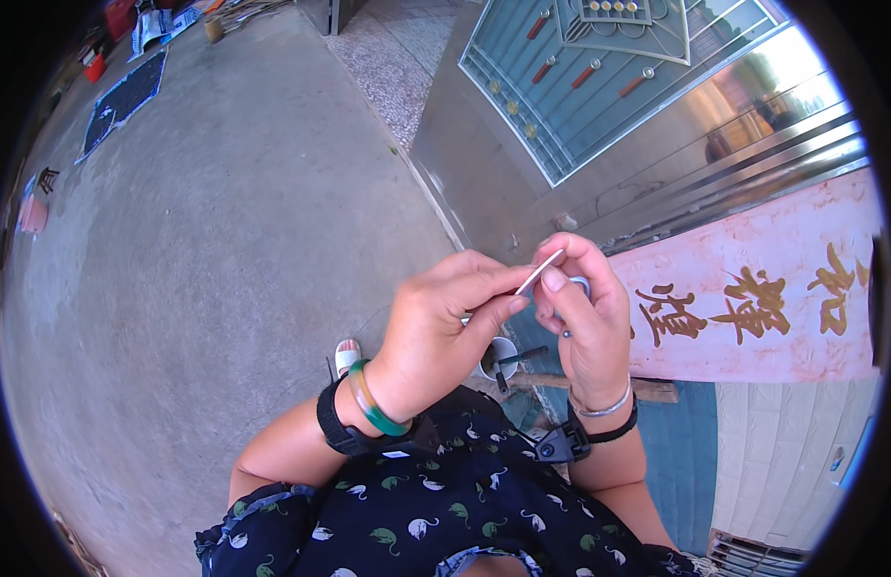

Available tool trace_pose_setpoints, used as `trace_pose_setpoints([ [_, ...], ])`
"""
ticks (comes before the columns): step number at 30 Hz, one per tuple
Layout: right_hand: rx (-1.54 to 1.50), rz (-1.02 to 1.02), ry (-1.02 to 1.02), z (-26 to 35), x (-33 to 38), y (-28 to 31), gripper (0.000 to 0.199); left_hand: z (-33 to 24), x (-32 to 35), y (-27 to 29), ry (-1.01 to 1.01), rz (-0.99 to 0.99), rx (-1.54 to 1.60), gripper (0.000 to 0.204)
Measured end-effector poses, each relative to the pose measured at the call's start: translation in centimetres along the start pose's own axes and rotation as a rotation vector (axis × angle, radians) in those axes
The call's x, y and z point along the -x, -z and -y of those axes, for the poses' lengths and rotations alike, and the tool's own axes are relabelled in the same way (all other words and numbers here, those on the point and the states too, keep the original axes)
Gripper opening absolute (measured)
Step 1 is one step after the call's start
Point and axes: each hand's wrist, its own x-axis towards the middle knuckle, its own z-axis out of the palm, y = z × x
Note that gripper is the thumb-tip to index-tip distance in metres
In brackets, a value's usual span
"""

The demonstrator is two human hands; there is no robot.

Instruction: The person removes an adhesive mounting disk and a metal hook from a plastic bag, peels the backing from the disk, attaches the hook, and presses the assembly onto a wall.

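In front of my chest, my left hand (pixel 436 322) and my right hand (pixel 595 313) meet, both closed. Between their fingertips is a thin, flat, pale piece (pixel 540 272), seen edge-on, so its kind is unclear. My left thumb and fingers pinch its lower end. Against the upper end press my right thumb and fingertips. A blue-grey curved object (pixel 581 285) is also tucked in the right fingers; most of it is hidden. Below the hands stands a whitish bucket (pixel 504 351) with a dark-handled tool (pixel 522 359) across it.
A metal door (pixel 522 183) with glass panels leans away at the upper right. Beside it lies a pink banner (pixel 753 288) with gold characters. A wooden strip (pixel 648 389) is near my right wrist. Concrete floor (pixel 224 240) spreads left, with a dark mat (pixel 123 106) far off.
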Motion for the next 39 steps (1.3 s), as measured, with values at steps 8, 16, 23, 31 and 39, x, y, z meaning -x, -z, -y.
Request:
trace_pose_setpoints([
  [8, -0.031, 0.018, 0.008, 0.2, -0.1, -0.4, 0.014, 0.0, 0.2, 0.3, -0.06, -0.017, -0.049, 0.026],
  [16, 0.055, 0.008, 0.055, 0.3, -0.3, -1.1, 0.012, 0.3, 0.4, 0.2, -0.13, -0.077, -0.103, 0.025],
  [23, 0.072, -0.02, 0.101, 0.0, -0.5, -1.7, 0.016, -0.4, 0.5, 0.8, -0.116, -0.087, -0.124, 0.024],
  [31, 0.078, -0.019, 0.076, 0.8, -0.8, -2.0, 0.02, -0.2, 0.3, 1.2, -0.035, -0.073, -0.025, 0.021],
  [39, 0.097, -0.003, 0.078, 0.8, -1.1, -2.3, 0.018, 0.4, 0.0, 1.4, -0.109, -0.107, -0.03, 0.023],
])
